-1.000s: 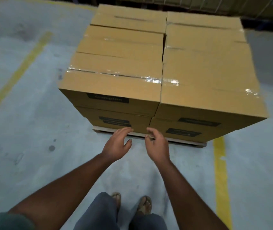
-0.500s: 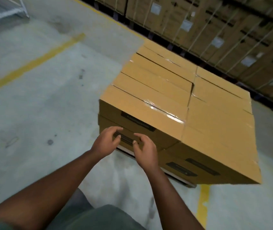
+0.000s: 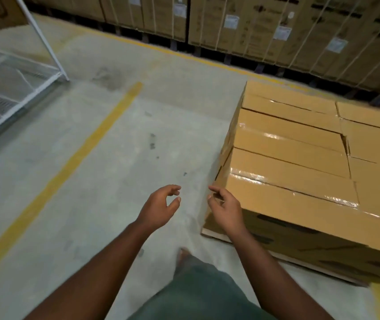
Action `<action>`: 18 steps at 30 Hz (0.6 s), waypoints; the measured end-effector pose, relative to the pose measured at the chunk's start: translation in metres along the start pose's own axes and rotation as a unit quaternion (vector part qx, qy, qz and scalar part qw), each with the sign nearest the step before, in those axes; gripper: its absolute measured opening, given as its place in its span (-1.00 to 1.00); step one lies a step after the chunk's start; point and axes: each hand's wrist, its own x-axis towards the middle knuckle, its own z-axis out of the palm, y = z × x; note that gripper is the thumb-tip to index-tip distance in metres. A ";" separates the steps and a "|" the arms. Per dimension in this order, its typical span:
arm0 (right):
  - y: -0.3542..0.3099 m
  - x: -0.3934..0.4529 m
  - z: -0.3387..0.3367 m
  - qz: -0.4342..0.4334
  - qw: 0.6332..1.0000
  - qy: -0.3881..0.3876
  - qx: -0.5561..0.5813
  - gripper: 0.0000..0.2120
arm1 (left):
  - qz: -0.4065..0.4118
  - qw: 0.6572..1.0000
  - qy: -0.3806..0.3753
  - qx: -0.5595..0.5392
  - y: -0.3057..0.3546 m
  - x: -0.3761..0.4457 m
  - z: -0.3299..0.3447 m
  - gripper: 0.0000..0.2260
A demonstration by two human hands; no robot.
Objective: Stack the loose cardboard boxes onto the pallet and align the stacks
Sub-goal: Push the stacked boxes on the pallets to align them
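Brown taped cardboard boxes (image 3: pixel 299 176) sit stacked in layers on a low wooden pallet (image 3: pixel 216 235) at the right of the head view. My left hand (image 3: pixel 159 207) hovers over the bare floor left of the stack, fingers loosely curled, holding nothing. My right hand (image 3: pixel 226 209) is in front of the stack's near left corner, fingers loosely curled and empty; whether it touches the box I cannot tell.
A white wire-frame cage (image 3: pixel 11 88) stands at the far left. Yellow floor lines (image 3: pixel 87 153) cross the concrete. Tall strapped cartons on pallets (image 3: pixel 276 26) line the back. My leg and foot (image 3: pixel 184 262) are near the pallet corner.
The view has swung left, so the stack now sits at the right. Both hands came off the lower box front and now hang in the air near the stack's left corner.
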 end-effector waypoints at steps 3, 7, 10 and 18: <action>-0.026 0.066 0.034 0.032 0.998 0.056 0.014 -0.60 | 0.021 1.000 -0.010 -0.006 -0.014 0.071 -0.037 -0.69; -0.056 0.167 0.084 0.026 0.995 0.089 0.026 -0.57 | 0.048 0.998 -0.026 0.010 -0.033 0.182 -0.092 -0.67; -0.076 0.235 0.117 0.028 0.996 0.084 -0.004 -0.55 | 0.062 0.997 -0.033 0.030 -0.052 0.256 -0.131 -0.66; -0.122 0.370 0.159 0.076 0.991 0.104 -0.028 -0.53 | 0.096 0.989 -0.111 0.027 -0.068 0.443 -0.186 -0.66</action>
